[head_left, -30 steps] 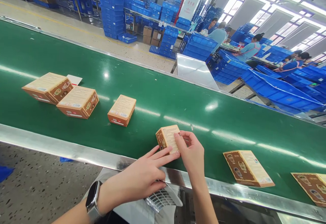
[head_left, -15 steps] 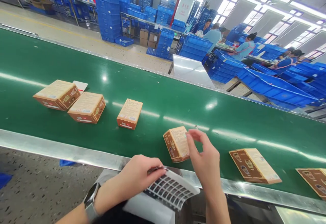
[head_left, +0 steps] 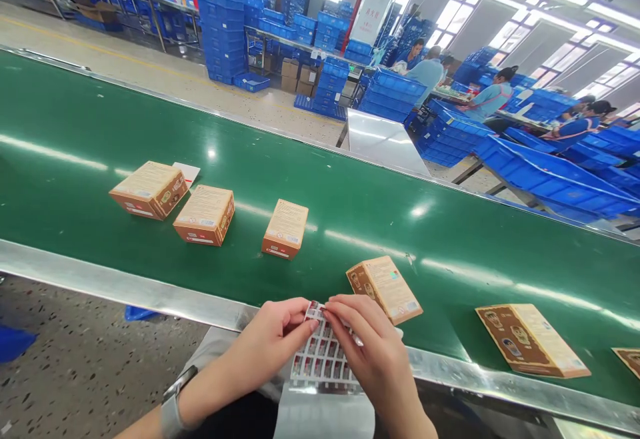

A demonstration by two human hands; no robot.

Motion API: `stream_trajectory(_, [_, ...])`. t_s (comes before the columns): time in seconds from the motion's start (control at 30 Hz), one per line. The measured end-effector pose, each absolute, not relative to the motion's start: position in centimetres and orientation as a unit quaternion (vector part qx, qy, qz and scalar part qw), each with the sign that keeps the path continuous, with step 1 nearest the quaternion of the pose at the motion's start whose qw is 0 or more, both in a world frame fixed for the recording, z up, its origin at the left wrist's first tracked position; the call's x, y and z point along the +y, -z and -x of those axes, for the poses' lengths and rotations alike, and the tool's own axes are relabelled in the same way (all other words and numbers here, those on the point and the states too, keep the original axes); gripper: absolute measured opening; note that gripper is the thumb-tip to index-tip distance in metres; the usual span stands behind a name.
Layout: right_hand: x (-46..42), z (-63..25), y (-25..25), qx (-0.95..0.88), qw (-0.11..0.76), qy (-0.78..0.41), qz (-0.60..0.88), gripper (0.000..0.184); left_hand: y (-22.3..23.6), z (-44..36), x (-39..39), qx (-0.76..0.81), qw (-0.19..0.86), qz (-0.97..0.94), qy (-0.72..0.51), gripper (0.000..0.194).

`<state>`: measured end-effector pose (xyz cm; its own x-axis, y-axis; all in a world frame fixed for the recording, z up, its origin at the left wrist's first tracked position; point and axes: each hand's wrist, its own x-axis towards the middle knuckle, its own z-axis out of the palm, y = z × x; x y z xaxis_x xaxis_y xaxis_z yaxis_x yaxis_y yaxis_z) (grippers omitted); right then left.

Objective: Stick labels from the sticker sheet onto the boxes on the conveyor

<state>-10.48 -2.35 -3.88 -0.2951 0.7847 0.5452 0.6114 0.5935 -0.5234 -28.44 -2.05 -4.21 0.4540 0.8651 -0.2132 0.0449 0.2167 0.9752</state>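
- I see the sheet of small labels [head_left: 318, 363] held up between both hands, at the near edge of the green belt [head_left: 350, 192]
- On my left hand [head_left: 280, 336], the thumb lies over the sheet's upper left edge, fingers bent behind, gripping it
- My right hand [head_left: 375, 346] has its fingertips bent together over the sheet's top, right of the left thumb; I cannot tell whether they pinch a label
- Just beyond the right knuckles sits a brown and cream box [head_left: 393, 289], partly hidden, bearing a small teal sticker [head_left: 394, 275]
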Motion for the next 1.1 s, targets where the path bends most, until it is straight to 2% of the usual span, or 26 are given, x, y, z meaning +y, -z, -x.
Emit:
stream_trajectory(0.1, [-2.4, 11.0, 3.2, -0.805, 0.416, -0.101, 0.411, 0.018, 4.6, 28.6, -1.9, 0.414, 0.682, -0.498, -0.338, 0.042])
stream_trajectory(0.23, [0.0, 10.5, 2.1, -0.764, 0.397, -0.270, 0.432, 0.011, 4.5, 29.9, -1.6, 0.417, 0.717, -0.466, -0.310, 0.042])
stream_trajectory(0.33, [4.5, 10.4, 2.5, -0.681, 0.416, -0.352, 0.489, 0.015, 3.8, 31.0, -1.8, 0.426, 0.717, -0.485, -0.261, 0.028])
stream_trajectory(0.43, [9.3, 11.0, 4.0, -0.647, 0.403, -0.388, 0.518, 0.052, 2.9, 31.6, -2.5, 0.445, 0.678, -0.543, -0.218, 0.011])
stream_trajectory(0.5, [11.3, 11.5, 5.0, -0.642, 0.384, -0.402, 0.527, 0.074, 2.4, 31.6, -3.0, 0.461, 0.631, -0.591, -0.200, 0.006])
stream_trajectory(0.57, [11.9, 11.7, 5.6, -0.650, 0.359, -0.432, 0.512, 0.087, 2.2, 31.7, -3.4, 0.460, 0.576, -0.645, -0.201, 0.008])
stream_trajectory(0.63, [11.4, 11.5, 5.8, -0.664, 0.333, -0.467, 0.480, 0.090, 2.2, 31.7, -3.6, 0.418, 0.518, -0.706, -0.241, 0.013])
stream_trajectory(0.77, [8.5, 10.6, 5.4, -0.692, 0.297, -0.496, 0.433, 0.084, 3.2, 32.2, -3.3, 0.329, 0.331, -0.829, -0.309, 0.021])
stream_trajectory(0.83, [6.8, 10.4, 5.1, -0.680, 0.335, -0.466, 0.457, 0.073, 3.8, 32.3, -3.0, 0.319, 0.255, -0.871, -0.274, 0.025])
stream_trajectory(0.97, [3.7, 10.5, 4.9, -0.544, 0.482, -0.427, 0.538, 0.037, 4.8, 32.0, -2.7, 0.306, 0.218, -0.901, -0.217, 0.025])
stream_trajectory(1.1, [1.7, 11.2, 5.2, -0.415, 0.523, -0.459, 0.586, 0.033, 5.1, 31.1, -2.6, 0.289, 0.225, -0.899, -0.238, 0.024])
